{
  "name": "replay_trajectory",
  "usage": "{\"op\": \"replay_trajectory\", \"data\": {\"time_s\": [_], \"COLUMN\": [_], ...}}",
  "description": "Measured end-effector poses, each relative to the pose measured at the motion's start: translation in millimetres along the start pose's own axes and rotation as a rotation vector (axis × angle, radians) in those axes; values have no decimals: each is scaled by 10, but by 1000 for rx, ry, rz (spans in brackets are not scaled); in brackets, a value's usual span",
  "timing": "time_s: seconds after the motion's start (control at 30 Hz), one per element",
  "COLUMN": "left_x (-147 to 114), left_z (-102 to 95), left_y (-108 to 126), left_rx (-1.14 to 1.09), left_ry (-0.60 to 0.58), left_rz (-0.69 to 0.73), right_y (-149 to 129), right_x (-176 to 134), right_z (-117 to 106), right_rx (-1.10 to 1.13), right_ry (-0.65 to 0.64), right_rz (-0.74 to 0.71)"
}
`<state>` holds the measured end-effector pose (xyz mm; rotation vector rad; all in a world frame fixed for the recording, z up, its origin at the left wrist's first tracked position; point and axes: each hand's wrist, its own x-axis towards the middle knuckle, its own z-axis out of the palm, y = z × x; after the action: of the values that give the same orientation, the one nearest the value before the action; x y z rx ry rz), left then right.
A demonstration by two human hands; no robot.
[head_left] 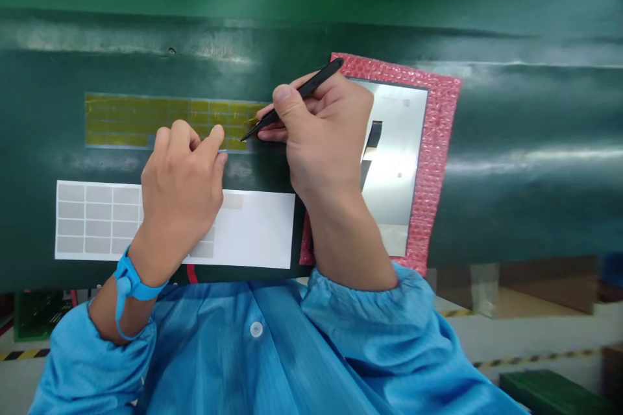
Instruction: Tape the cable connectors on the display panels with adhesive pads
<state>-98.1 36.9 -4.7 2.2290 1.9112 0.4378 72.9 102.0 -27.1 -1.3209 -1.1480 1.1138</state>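
A sheet of yellow, tape-like rectangular stickers lies on the green table, with my left hand over its lower edge. The fingers of that hand are curled, its index finger and thumb closed at the sheet's edge. My right hand grips slim black tweezers like a pen. Their pointed tip touches or hovers just over the right part of the yellow sheet; I cannot tell which. Under my left wrist is a white sheet of grey rectangular labels, partly covered, with its right part blank.
Right of my right hand, a flat panel with a silvery surface and a dark flex strip rests on pink bubble wrap. The green table mat extends to both sides. Below its edge stands a cardboard box.
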Motion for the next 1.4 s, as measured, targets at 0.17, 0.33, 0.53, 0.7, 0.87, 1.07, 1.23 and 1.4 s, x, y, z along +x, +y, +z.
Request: {"op": "replay_trajectory", "data": {"time_s": [0.17, 0.33, 0.53, 0.7, 0.87, 1.07, 1.23, 1.4], "left_x": [11, 26, 86, -109, -508, -580, -528, -518], "left_z": [11, 18, -24, -195, 15, 495, 521, 527], "left_y": [-18, -60, -170, 159, 920, 1280, 1280, 1314], "left_rx": [6, 38, -38, -66, -195, -155, -130, -91], "left_ry": [36, 60, 203, 317, 192, 222, 240, 266], "left_rz": [-5, 20, 73, 104, 353, 401, 406, 423], "right_y": [58, -85, -270, -202, -115, -135, -168, -169], "right_x": [33, -10, -294, -628, -725, -690, -685, -697], "right_z": [15, -180, -945, -1416, -1538, -1612, -1638, -1638], "right_rx": [76, 137, 95, 97, 142, 127, 173, 191], "right_ry": [-5, 17, 112, 176, 150, 116, 142, 166], "right_rz": [6, 23, 23, 86, 98, 148, 155, 120]}}
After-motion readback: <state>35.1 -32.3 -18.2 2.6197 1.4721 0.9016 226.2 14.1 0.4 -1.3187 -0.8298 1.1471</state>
